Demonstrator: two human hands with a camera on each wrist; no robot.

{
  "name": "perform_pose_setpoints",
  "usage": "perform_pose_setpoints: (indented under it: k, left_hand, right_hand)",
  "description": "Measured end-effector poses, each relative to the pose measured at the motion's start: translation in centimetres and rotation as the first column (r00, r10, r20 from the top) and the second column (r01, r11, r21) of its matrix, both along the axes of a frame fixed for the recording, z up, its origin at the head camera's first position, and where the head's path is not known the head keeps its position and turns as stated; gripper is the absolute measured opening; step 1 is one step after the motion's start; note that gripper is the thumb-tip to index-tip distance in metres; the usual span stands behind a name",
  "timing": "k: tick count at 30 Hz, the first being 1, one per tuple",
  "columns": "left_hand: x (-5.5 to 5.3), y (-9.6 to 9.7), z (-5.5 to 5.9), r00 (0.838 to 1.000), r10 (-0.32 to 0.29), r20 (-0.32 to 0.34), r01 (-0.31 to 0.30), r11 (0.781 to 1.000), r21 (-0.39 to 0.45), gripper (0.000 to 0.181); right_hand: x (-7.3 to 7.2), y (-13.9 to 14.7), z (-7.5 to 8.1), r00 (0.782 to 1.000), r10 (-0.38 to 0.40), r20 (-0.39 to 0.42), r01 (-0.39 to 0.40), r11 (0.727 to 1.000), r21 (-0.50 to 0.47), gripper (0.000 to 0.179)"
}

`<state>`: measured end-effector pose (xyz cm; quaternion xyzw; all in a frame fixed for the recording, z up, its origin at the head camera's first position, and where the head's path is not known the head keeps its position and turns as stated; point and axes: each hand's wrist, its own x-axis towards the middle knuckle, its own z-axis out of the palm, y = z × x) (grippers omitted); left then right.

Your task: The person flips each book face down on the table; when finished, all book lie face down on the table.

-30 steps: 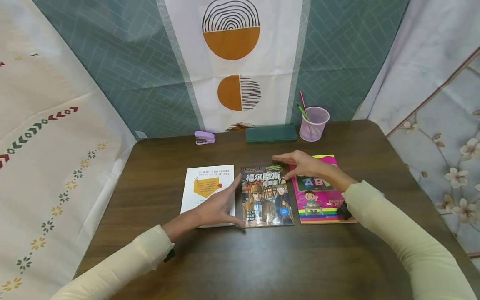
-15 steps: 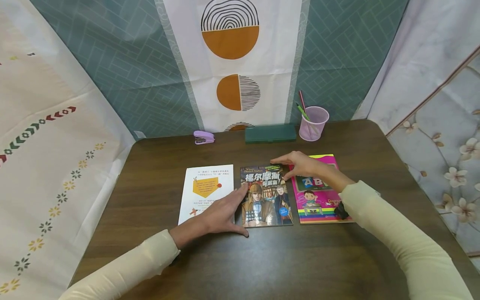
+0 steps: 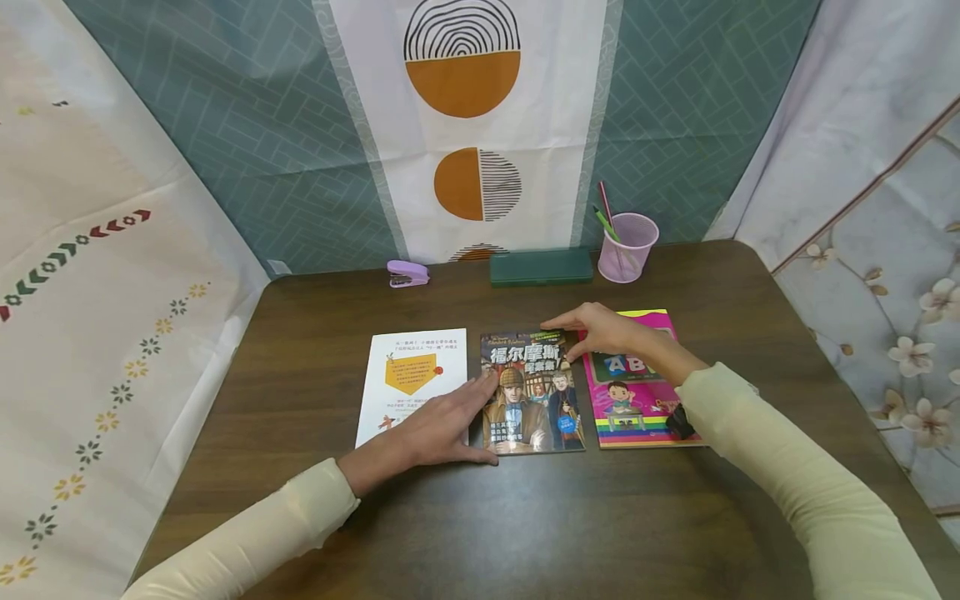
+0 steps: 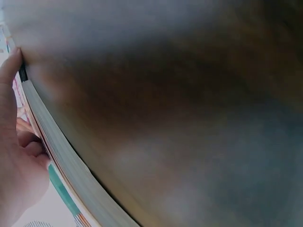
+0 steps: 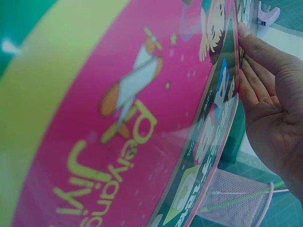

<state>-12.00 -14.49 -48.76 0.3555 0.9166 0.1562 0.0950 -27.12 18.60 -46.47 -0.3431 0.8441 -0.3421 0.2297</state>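
Note:
A dark Sherlock-style detective book with Chinese lettering (image 3: 525, 421) lies flat on the table between a white book (image 3: 375, 412) and a pink ABC book (image 3: 637, 421). Across the white book reaches my left hand (image 3: 446, 427), its fingers along the detective book's left edge and its thumb by the lower left corner. In the left wrist view, that thumb (image 4: 10, 68) shows beside the page edges. My right hand (image 3: 603, 327) arches over the upper right corner, thumb at the right edge and fingers extended along the top. The pink cover (image 5: 175, 85) fills much of the right wrist view.
Along the back of the brown wooden table (image 3: 525, 533) stand a purple stapler (image 3: 408, 274), a flat green case (image 3: 540, 267) and a pink mesh cup (image 3: 630, 242) with pencils. Patterned cloths hang behind and at both sides.
My left hand has shifted slightly right and down onto the detective book's left edge, uncovering more of the white book. The right hand stays at the upper right corner; the books lie almost unchanged.

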Motion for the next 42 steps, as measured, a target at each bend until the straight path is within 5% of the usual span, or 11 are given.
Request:
perform_pose_setpoints:
  k: [13,24,34,42]
  left_hand:
    - [-0.4,-0.4,0.0,0.974,-0.112,-0.197,0.124,0.991,0.047,0.101]
    - [-0.7,-0.3,1.0,0.897,-0.108,-0.428,0.196,0.966,0.167,0.073]
    - [-0.7,-0.4,2.6,0.900,-0.020,-0.435,0.124,0.970,0.210,0.059]
    - [-1.0,-0.7,3.6,0.892,-0.009,-0.451,0.135,0.959,0.247,0.056]
  right_hand:
    - [0.1,0.1,0.2,1.000,0.009,-0.001,-0.009,1.000,0.002,0.065]
    - [0.3,0.1,0.3,1.000,0.020,0.002,-0.020,1.000,0.010,0.068]
    - [0.1,0.1,0.3,0.999,0.032,-0.006,-0.032,0.999,0.034,0.074]
    - [0.3,0.0,0.0,0.999,0.018,-0.042,-0.017,1.000,0.019,0.065]
